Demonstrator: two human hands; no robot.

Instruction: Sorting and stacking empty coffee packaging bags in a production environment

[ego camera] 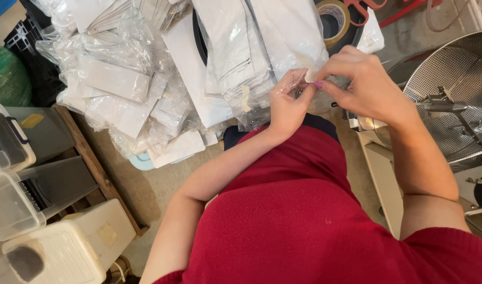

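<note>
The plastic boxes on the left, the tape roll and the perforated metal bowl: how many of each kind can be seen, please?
Plastic boxes: 3
Tape roll: 1
Perforated metal bowl: 1
Total: 5

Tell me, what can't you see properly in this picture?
- Small thing pinched between the left hand and right hand: head view, fingers and clear plastic film cover it.
- Metal mesh bowl: cut off by the right edge.
- Tape roll: partly cut off by the top edge.
</note>
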